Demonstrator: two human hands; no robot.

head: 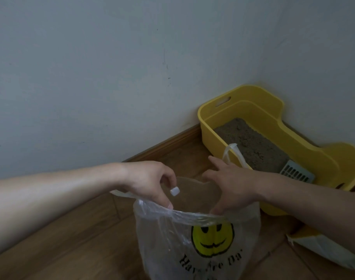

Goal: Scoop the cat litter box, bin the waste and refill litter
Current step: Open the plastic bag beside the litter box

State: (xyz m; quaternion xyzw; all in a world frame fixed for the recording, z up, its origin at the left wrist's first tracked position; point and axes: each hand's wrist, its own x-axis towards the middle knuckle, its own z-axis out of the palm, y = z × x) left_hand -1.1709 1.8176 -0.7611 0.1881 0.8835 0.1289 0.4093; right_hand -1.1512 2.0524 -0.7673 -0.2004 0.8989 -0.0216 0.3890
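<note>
A clear plastic bag (pixel 172 235) with a yellow smiley face stands open on the wooden floor in front of me. My left hand (pixel 150 182) pinches its left rim. My right hand (pixel 231 186) holds the right rim, fingers spread, with one bag handle (pixel 233 152) sticking up behind it. A yellow litter box (pixel 259 110) sits in the room's corner at the right, holding brown-grey litter (pixel 251 144). A pale slotted scoop (pixel 295 173) lies in the box's near end.
A grey wall with a wooden skirting board (pixel 162 146) runs behind the bag. A white and yellow sack (pixel 322 251) lies on the floor at the lower right, partly under my right forearm.
</note>
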